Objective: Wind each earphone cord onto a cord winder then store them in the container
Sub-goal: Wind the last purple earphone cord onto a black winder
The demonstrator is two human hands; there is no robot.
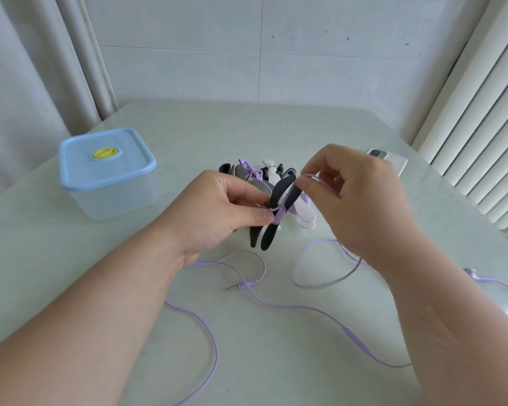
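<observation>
Left hand (217,206) pinches the black, butterfly-shaped plastic cord winder (272,227) at its waist, held above the pale table (276,133). Right hand (355,197) pinches the thin lilac earphone cord (302,307). The cord is judged light, limp and slippery (grip it close to the winder).

A pale, glossy table (276,133) stands against a grey tiled wall (247,54). A light curtain (27,83) hangs left; a white radiator (481,127) rises right.

Black cord winder (277,200), X-shaped, held upright in the air, a few purple turns around its middle. Purple earphone cord (291,306) mostly loose, in wide loops below, plug (232,288) lying free. Translucent container (112,194) well apart at left, blue lid (106,153) closed.
</observation>
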